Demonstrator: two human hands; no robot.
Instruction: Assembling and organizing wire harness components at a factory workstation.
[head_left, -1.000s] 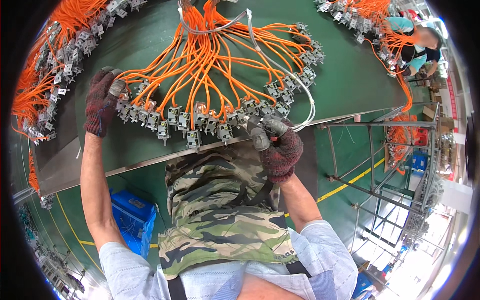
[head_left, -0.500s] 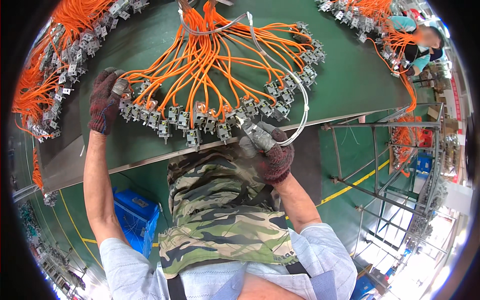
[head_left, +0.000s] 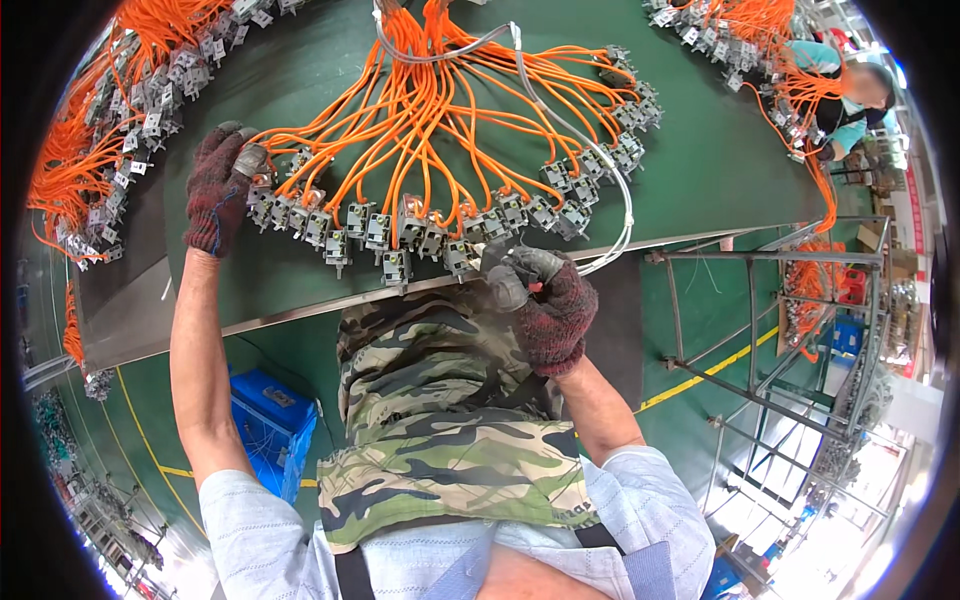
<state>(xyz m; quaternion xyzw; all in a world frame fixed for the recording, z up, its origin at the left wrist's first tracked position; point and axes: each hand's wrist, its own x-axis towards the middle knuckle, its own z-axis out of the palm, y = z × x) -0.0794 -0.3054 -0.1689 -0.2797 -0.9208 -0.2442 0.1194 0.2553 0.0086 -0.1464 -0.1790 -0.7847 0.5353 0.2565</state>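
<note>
A fan of orange cables (head_left: 425,120) lies on the green-topped table, each ending in a grey connector block (head_left: 375,230). My left hand (head_left: 222,185), in a dark red knitted glove with grey-coated fingertips, is closed on an orange cable beside the leftmost blocks. At the table's front edge, my right hand (head_left: 548,305), gloved alike, has its fingers curled by a connector block (head_left: 460,258). A bit of red shows between these fingers, but what they hold is mostly hidden. White tubing (head_left: 622,205) loops over the fan's right side and passes behind the right hand.
More orange cables with grey connectors (head_left: 150,110) are heaped on the left and at the far right, where a person (head_left: 850,100) works. A metal frame rack (head_left: 755,320) stands at right. Below the table is a blue bin (head_left: 270,415).
The right hand has turned and its fingers have curled in, uncovering the red bit. The white tubing has shifted beside it. The left hand keeps its grip; the whole view has drifted slightly.
</note>
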